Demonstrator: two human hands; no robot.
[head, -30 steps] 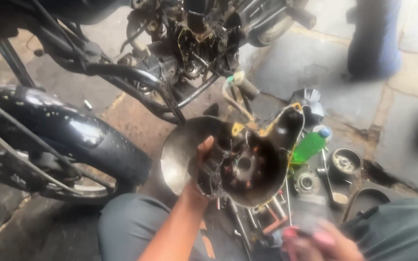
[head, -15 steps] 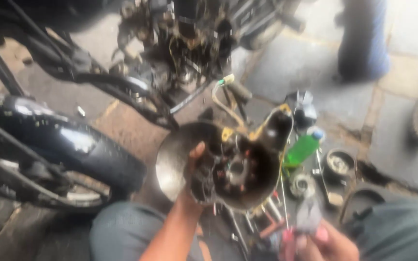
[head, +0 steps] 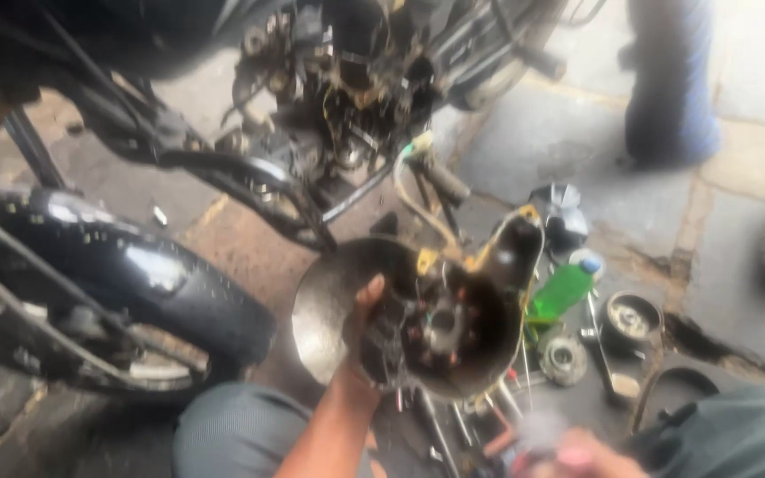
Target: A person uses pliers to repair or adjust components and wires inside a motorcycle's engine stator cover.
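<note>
My left hand (head: 367,329) grips a greasy, dark engine side cover (head: 440,323) with copper coils inside, held up over my knees, its open side facing me. Wires run from the cover up to the motorcycle engine (head: 356,80). A round dark metal bowl (head: 325,310) sits behind the hand, and I cannot tell whether it touches the cover. My right hand (head: 568,453) is blurred at the bottom edge, low over a heap of tools; something pink shows in it, too smeared to name.
A black motorcycle wheel and fender (head: 126,283) fills the left. On the stone floor at the right lie a green bottle (head: 561,290), round metal parts (head: 632,319), a bearing (head: 564,358) and loose tools. A person's blue trouser leg (head: 670,80) stands at the back right.
The view has shifted a little. My left hand keeps holding the cover, which now sits slightly lower and more centred. My right hand stays low among the tools, still blurred.
</note>
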